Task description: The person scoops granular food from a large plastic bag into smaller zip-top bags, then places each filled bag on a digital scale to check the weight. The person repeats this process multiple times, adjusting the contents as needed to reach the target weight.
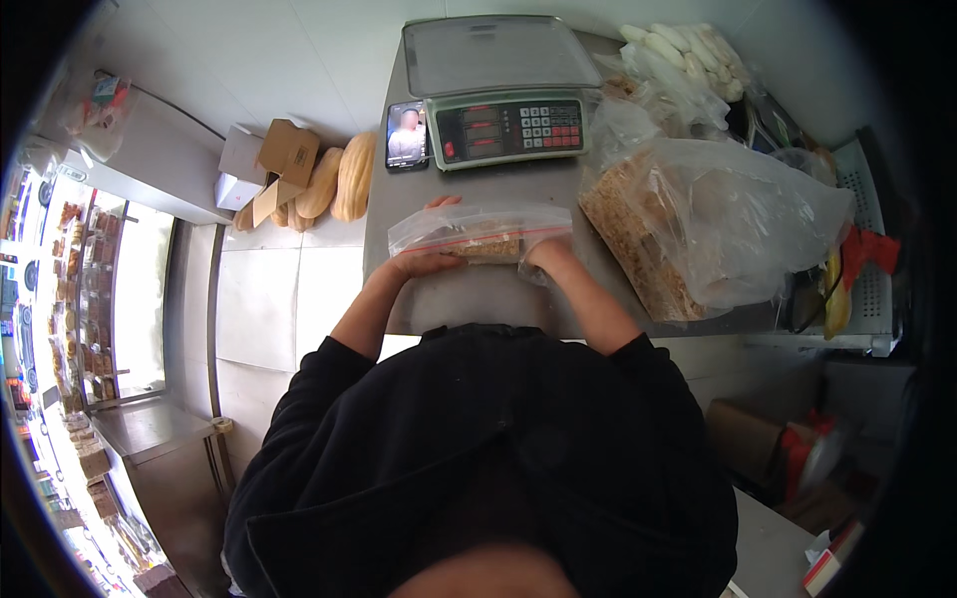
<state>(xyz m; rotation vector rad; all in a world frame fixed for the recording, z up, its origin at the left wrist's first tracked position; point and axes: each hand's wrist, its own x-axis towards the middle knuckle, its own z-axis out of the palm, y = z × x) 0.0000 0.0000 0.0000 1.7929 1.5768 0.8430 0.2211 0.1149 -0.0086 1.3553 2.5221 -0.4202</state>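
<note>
A clear zip bag (493,242) with a red strip lies across the steel table in front of me, a brown crumbly block or pieces inside it. My left hand (427,263) grips the bag's left end, thumb on the near side and fingertips showing beyond its far edge. At the right end, my right hand (544,256) is partly covered by the clear plastic. Its fingers are hidden, and I cannot tell if they are inside the bag or behind it. Right of it sits a large clear plastic bag (738,214) over a brown, grainy slab (638,234).
A digital scale (510,128) with a steel pan stands at the table's far side, a phone (407,137) beside it. Bagged white, long pieces (688,50) lie far right, near a perforated crate (870,229). Squashes (353,179) and an open carton (288,151) sit left.
</note>
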